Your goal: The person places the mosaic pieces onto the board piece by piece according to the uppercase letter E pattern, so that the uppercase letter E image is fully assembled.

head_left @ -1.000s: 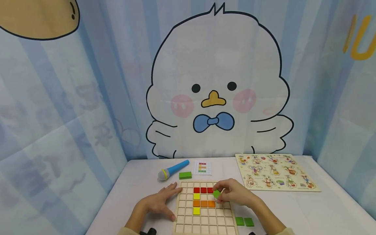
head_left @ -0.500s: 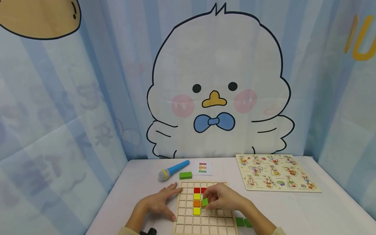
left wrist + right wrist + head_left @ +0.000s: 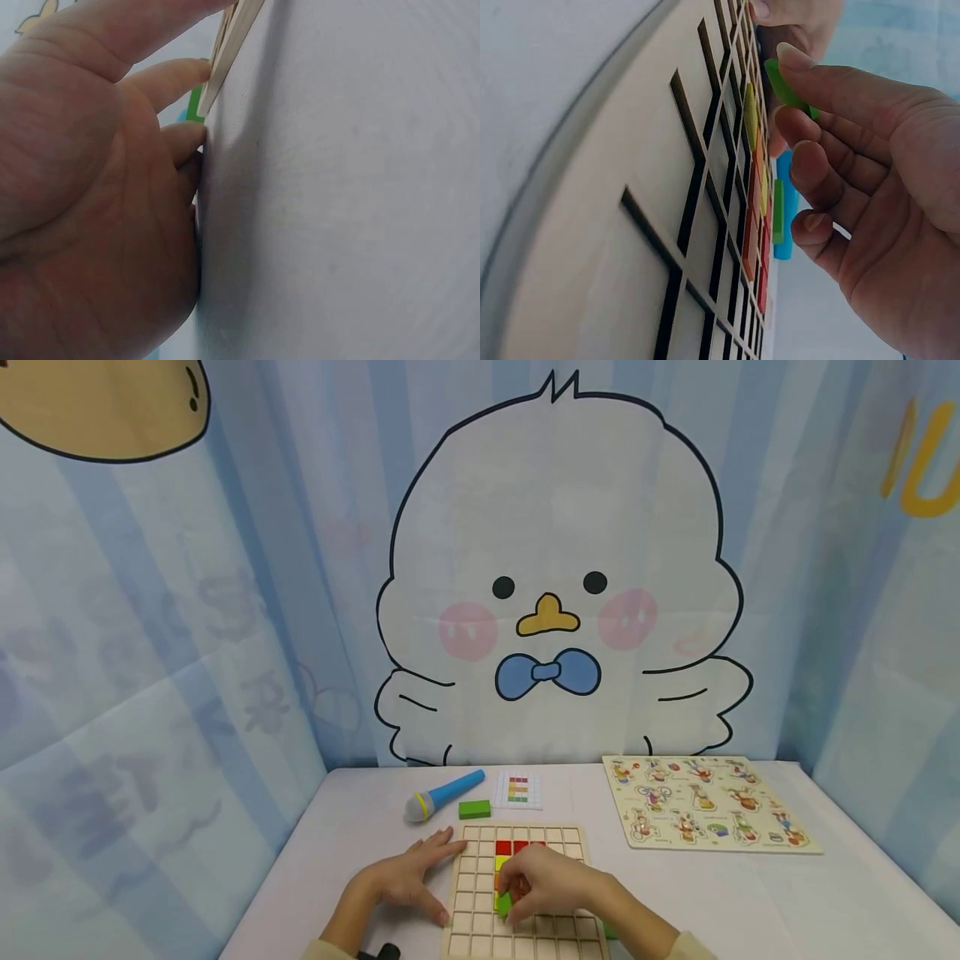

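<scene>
Between thumb and fingertips, my right hand (image 3: 555, 883) pinches a green square tile (image 3: 503, 905) low over the wooden grid board (image 3: 467, 903). In the right wrist view the green tile (image 3: 782, 84) is tilted, a little off the board's face. Red tiles (image 3: 503, 847) lie in an upper row of the grid; yellow and orange tiles below are mostly hidden by that hand. The right wrist view shows orange tiles (image 3: 752, 225) set in the cells. My left hand (image 3: 405, 875) rests on the table with fingers spread, its thumb and fingertips at the board's left edge.
Behind the board lie a green block (image 3: 474, 810), a blue toy microphone (image 3: 448, 792) and a small card with a coloured grid pattern (image 3: 519, 791). A picture puzzle board (image 3: 705, 810) lies at the back right. A green tile (image 3: 611, 932) shows partly beside my right forearm.
My right hand has carried the green tile left and toward me across the board, from beside the red row to near the lower yellow tile. The left hand has stayed in place.
</scene>
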